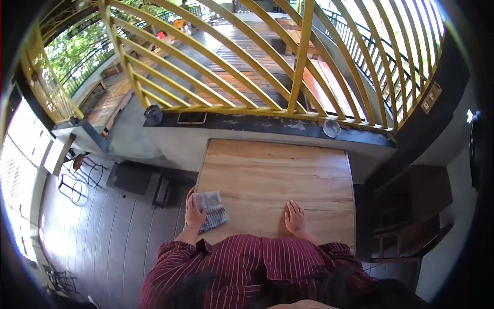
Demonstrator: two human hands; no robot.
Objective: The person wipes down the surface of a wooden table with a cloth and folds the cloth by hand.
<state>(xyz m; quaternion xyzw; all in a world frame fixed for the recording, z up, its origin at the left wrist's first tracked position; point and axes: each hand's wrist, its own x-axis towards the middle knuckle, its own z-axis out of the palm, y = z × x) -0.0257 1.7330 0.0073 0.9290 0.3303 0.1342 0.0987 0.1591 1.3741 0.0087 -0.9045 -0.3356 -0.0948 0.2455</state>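
Note:
A grey checked cloth point(214, 206) lies at the left edge of the wooden table point(272, 170), partly crumpled. My left hand point(194, 214) is on the cloth's left side at the table's edge, its fingers closed over the fabric. My right hand point(295, 217) rests flat on the bare tabletop, right of the middle, fingers stretched forward and holding nothing. Between the two hands is plain wood.
Beyond the table runs a low wall with a dark ledge, bearing a phone-like flat object point(192, 118), a round glass dish point(332, 129) and a dark container point(153, 115). Yellow slats point(301, 62) rise above it. Dark seating point(135, 180) stands left, a chair point(406, 237) right.

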